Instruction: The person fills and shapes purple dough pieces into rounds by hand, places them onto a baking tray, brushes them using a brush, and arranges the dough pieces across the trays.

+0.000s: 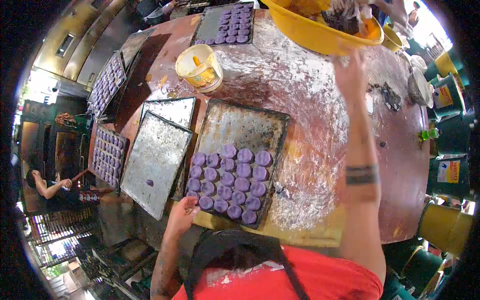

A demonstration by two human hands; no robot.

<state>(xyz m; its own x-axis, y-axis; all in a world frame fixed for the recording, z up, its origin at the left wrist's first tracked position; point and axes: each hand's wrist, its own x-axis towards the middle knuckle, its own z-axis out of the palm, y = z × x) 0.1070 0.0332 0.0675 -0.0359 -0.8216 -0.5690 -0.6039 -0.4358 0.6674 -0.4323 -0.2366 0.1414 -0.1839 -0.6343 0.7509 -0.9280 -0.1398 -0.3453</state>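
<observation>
My left hand point(185, 214) is at the near left corner of a dark metal tray point(240, 120), its fingers curled by the purple dough rounds point(227, 179); whether they grip the rim or a round is unclear. Several rows of flat purple rounds fill the near half of this tray. My right arm reaches far forward over the table, and my right hand point(349, 70) is blurred beside the near rim of a big yellow basin point(310, 42). What its fingers hold, if anything, cannot be made out.
A floury table point(400, 200) carries a white and yellow bucket point(199, 70). Flat metal trays point(157, 157) lie at left, with filled trays point(108, 155) beyond and another point(235, 25) at the back. Another person's hands point(350, 10) are over the basin. A person point(50, 187) is at far left.
</observation>
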